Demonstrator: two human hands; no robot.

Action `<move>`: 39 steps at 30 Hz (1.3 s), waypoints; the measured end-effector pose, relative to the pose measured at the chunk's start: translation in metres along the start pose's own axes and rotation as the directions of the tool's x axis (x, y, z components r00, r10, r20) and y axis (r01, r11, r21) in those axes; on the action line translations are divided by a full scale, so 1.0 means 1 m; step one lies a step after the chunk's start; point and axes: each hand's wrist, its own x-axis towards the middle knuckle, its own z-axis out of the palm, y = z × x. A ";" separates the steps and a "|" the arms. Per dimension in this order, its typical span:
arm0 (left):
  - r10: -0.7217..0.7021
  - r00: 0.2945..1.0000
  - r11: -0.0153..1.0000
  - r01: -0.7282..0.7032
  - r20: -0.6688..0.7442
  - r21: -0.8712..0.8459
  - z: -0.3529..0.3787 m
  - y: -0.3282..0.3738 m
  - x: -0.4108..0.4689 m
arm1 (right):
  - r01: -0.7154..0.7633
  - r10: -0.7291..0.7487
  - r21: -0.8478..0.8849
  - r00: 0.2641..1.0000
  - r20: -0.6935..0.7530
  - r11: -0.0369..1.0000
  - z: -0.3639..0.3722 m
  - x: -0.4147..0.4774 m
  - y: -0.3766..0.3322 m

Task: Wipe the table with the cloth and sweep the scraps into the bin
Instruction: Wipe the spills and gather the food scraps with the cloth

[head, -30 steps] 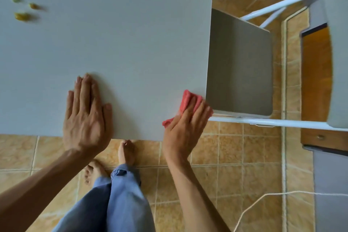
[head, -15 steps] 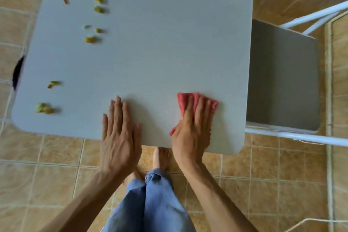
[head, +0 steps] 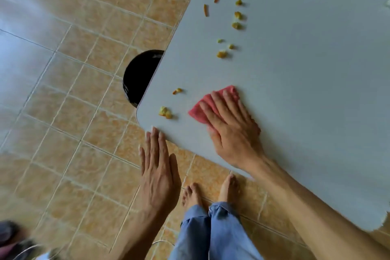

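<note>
My right hand [head: 230,124] lies flat on a red cloth [head: 211,103], pressing it onto the grey table [head: 306,82] near the front left corner. Yellow and orange scraps lie left of the cloth: a pair [head: 165,112] near the corner and a small one [head: 177,91] behind it. Several more scraps [head: 236,15] are scattered farther back. My left hand [head: 158,167] is flat, fingers together, off the table with its fingertips at the front edge. A black bin [head: 140,76] stands on the floor, partly hidden under the table's left edge.
Tan floor tiles [head: 80,112] spread to the left. My bare feet [head: 211,192] and blue trousers [head: 211,234] are below the table's front edge. A dark blurred object [head: 12,238] sits at the bottom left corner.
My right hand has slid the cloth leftward across the table toward the scraps. My left hand has come off the tabletop to its front edge. The view swung left, bringing the bin into sight.
</note>
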 end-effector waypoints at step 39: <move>0.079 0.995 0.996 -0.082 -0.058 -0.035 -0.019 -0.037 0.055 | -0.492 0.488 -0.029 0.868 -0.092 0.870 0.022 0.066 -0.065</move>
